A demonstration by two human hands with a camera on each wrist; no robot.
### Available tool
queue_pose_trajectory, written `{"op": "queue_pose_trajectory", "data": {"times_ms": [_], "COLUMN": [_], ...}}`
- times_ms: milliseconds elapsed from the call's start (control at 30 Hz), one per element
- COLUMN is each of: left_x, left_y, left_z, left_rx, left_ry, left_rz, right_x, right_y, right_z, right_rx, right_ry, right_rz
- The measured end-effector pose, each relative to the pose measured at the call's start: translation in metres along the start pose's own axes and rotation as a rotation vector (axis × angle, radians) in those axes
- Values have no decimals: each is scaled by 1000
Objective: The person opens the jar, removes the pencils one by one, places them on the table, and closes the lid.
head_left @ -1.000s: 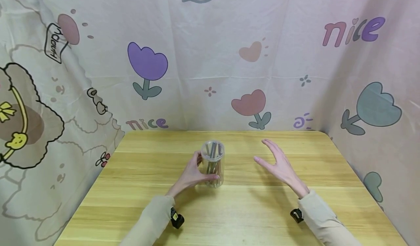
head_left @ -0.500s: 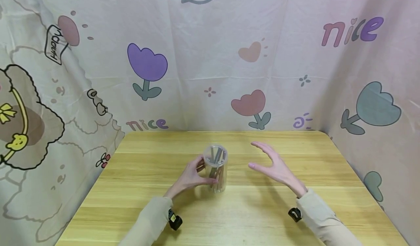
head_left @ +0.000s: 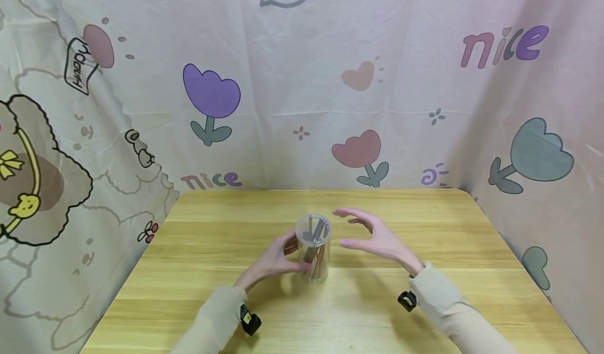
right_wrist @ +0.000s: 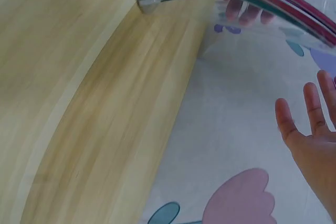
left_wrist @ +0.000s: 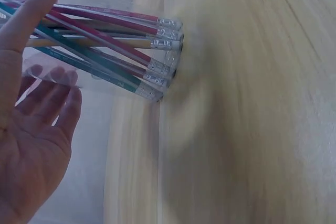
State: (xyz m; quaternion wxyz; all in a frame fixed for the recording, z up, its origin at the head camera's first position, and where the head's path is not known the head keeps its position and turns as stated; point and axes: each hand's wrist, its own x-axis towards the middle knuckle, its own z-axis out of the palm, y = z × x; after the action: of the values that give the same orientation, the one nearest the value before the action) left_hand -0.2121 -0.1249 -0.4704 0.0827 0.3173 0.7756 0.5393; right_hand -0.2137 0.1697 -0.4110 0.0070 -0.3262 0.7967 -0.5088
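A clear plastic jar (head_left: 322, 264) with a round clear lid (head_left: 305, 239) stands roughly upright near the middle of the table. Inside it are several pencils (left_wrist: 126, 51) in red, green and yellow, their eraser ends at the bottom. My left hand (head_left: 273, 259) grips the jar from the left, thumb on the near side and fingers round the far side. To the right of the jar, my right hand (head_left: 379, 241) is held in the air with fingers spread from the thumb, holding nothing. In the right wrist view, its fingers (right_wrist: 315, 108) are apart from the jar.
The wooden table (head_left: 212, 207) runs back to a patterned cloth (head_left: 292, 44) hung behind it and along both sides. A small black wrist camera (head_left: 250, 322) sits at the left cuff, another wrist camera (head_left: 407, 300) at the right.
The jar has moved slightly right and nearer to me with my left hand. My right hand has come leftward, closer to the jar.
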Motion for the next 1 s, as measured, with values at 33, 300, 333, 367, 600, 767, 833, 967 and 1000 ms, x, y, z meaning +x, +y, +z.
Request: {"op": "queue_pose_trajectory", "data": {"times_ms": [33,300,333,367,600,767,833,967,1000], "left_x": [-1,-1,0,0,2,2,2,1,1], "left_y": [1,4,5,5,10,10,9,8,9], "left_z": [0,7,8,9,12,12,12,11,10], "left_rx": [-4,1,2,8,52,55,49,32,25], "left_ry": [1,30,35,37,48,32,24,-3,-10], "left_rz": [-10,-13,-11,-9,15,35,37,41,40], "right_x": [3,21,22,23,30,32,32,30,30], "right_y": [-1,-6,-7,-7,-12,-14,-14,-16,-16], "right_z": [2,19,20,22,29,32,33,34,34], "right_rx": [13,85,90,94,63,30,16,4,5], "right_ry": [-17,-55,-53,-54,-78,-79,-76,-64,-57], "right_rz": [-6,-50,-48,-47,-71,-61,-62,-47,-44]}}
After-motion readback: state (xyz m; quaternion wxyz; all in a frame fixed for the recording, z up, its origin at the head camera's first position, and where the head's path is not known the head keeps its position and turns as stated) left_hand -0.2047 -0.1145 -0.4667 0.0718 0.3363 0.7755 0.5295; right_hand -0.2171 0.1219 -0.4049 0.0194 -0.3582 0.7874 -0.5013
